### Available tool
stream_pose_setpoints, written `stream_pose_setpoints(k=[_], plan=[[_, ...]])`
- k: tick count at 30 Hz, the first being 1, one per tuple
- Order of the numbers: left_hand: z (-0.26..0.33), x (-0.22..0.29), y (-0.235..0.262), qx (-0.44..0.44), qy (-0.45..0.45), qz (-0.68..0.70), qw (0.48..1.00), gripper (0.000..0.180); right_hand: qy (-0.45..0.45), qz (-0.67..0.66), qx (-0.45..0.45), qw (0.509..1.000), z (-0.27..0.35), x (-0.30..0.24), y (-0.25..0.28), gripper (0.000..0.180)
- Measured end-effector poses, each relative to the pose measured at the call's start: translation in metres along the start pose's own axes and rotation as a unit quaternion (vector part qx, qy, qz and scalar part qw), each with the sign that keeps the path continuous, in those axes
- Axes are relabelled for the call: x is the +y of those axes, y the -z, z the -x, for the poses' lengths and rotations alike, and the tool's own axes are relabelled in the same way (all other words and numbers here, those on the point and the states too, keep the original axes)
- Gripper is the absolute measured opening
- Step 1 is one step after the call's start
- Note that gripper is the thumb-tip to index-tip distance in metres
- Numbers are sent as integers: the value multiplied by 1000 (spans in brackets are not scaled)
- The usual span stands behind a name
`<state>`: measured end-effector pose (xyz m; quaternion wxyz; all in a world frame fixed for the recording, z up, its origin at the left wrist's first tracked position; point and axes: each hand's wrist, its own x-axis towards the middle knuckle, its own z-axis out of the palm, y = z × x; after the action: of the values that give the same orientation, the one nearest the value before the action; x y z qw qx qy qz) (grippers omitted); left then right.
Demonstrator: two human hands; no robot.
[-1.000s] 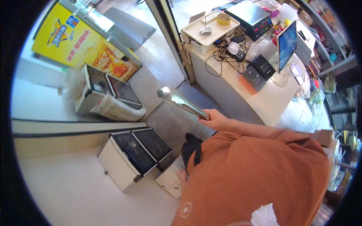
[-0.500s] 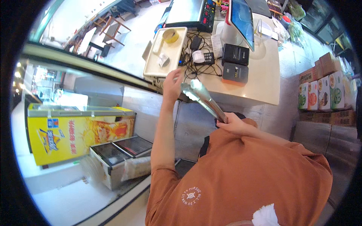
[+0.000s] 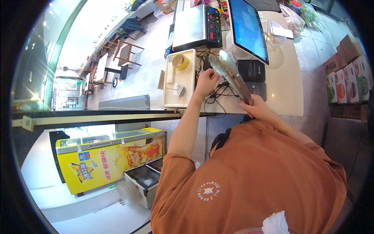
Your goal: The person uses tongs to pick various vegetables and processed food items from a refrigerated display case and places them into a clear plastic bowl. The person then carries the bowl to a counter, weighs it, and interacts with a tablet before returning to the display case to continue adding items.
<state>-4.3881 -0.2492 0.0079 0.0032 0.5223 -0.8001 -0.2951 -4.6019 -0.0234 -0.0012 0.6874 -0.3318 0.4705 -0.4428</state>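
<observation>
While the right hand (image 3: 258, 107) has its grip closed around the handle end of the shiny metal tongs (image 3: 235, 78), the left hand (image 3: 207, 82) is up just beside the other end. Its fingers are curled in, but I cannot tell if its grip has something in it or if it touches the tongs. The tongs are tilted above the near part of the pale table (image 3: 288, 91), and their two tips, a little bit apart, point away from the orange-brown shirt (image 3: 253, 171). Dark cords (image 3: 215, 96) lie in a messy tangle under the tongs and near the left hand.

To the left of that hand is a cream tray (image 3: 189, 82) with a yellow roll of tape (image 3: 182, 66) and a small gray round thing (image 3: 180, 89) in it. Past the tray is a scale (image 3: 191, 27) with a flat silver top and red lights. A big screen (image 3: 249, 29), lit up blue, stands to the right of the scale. Two black boxes (image 3: 251, 71) sit near it, partly hidden by the tongs.
</observation>
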Motion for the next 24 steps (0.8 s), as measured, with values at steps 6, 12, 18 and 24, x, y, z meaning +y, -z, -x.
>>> stream_pose_setpoints(k=[6,12,18,24], plan=[[102,85,1,63,32,424,903,40,109,-166,66,978,-44,-34,-21,18],[160,122,-13,83,53,470,877,48,145,-154,47,976,-69,-71,-21,18],[192,134,-20,103,80,450,883,49,163,-72,47,983,-85,-85,-12,19],[199,144,-20,115,81,449,882,50,193,-40,39,980,-89,-86,-8,20]])
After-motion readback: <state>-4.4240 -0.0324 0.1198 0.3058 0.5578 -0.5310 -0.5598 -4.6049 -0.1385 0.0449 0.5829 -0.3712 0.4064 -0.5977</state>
